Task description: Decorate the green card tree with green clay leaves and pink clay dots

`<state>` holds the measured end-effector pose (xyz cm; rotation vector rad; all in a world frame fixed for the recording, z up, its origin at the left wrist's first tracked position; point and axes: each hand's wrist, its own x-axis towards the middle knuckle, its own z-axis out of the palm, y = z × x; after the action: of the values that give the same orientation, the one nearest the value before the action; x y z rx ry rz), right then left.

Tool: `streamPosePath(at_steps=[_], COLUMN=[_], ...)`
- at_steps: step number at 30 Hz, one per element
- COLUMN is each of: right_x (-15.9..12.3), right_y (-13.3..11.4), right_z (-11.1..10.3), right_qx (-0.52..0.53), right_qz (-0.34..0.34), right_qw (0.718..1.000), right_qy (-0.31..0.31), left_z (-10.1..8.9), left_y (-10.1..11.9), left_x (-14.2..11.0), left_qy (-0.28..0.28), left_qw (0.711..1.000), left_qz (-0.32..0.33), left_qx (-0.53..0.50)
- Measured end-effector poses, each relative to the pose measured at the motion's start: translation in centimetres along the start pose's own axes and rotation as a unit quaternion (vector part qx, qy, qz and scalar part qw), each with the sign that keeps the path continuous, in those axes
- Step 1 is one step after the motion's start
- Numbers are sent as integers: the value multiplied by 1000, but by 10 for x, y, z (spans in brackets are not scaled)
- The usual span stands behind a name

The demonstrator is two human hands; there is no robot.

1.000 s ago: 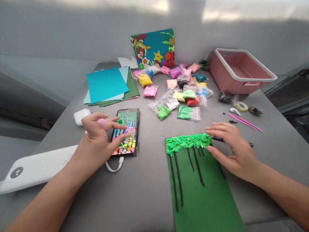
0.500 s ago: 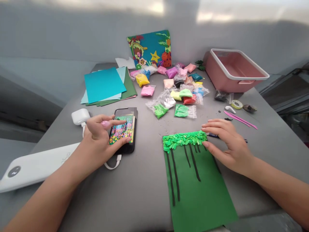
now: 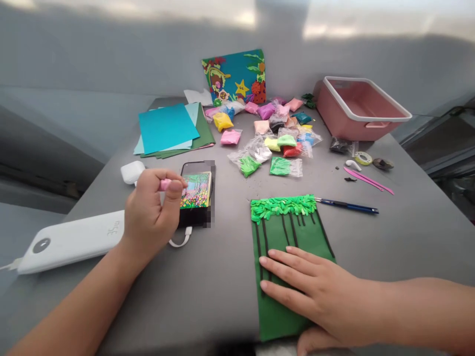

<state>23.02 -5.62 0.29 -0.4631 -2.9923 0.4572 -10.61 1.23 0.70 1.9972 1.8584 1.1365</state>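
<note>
My left hand [image 3: 154, 217] is curled closed around a small pink object [image 3: 165, 185], mostly hidden by the fingers, so its kind is unclear. It hovers at the left side of a phone [image 3: 193, 217] whose screen displays a colourful picture of flowers and trees. Fingers spread, my right hand [image 3: 315, 287] lies flat on a green sheet [image 3: 274, 321]. Bright green leaf-shaped clay bits [image 3: 284, 206] cover the sheet's top edge, and thin black strips run down from them. A dark blue pen-like tool [image 3: 349, 205] touches the sheet's upper right corner.
Several bagged clay lumps [image 3: 281, 167] spread across the table's middle. Coloured sheets [image 3: 168, 128] lie at back left, near a propped sea picture [image 3: 237, 74]. A pink basket [image 3: 356, 116] stands back right, with pink tools [image 3: 367, 179] before it. A white power bank [image 3: 77, 242] lies left.
My left hand has drawn its stretched fingers back from the phone screen and closed. My right hand has moved from the sheet's top right corner down onto its middle. The screen picture now looks smaller.
</note>
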Motion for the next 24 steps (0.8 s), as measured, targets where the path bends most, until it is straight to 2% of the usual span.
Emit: streamPosePath(at_steps=[4,9,12,14,15,16,17,19,21,24], right_x=[8,25,33,34,34,34,33,30,26,16], right_y=[7,1,4,15,23,34,45,68,86,95], right_z=[14,18,8,-8,-18,-28,-38,-52,-58,-57], right_qx=[58,30,-8,-26,-52,-79,-100,-122,-120,-73], right_qz=[25,25,-25,-91,-89,-69,-22,103,168,169], right_qw=[998,999,993,974,959,943,927,898,891,914], right_qy=[-7,19,117,206,263,317,360,411,404,363], left_z=[4,19,32,42,46,50,54,61,67,70], left_y=[27,63,77,81,83,85,86,90,93,93], left_x=[-12,-17,-14,-10,-9,-8,-7,-8,-12,-19], left_qy=[26,-85,-131,-154,-162,-171,-177,-193,-209,-210], left_qw=[995,983,961,933,922,914,909,901,893,891], left_qz=[29,71,30,-24,-50,-69,-82,-91,-82,-38], left_qx=[-95,-147,-242,-324,-348,-362,-369,-377,-391,-400])
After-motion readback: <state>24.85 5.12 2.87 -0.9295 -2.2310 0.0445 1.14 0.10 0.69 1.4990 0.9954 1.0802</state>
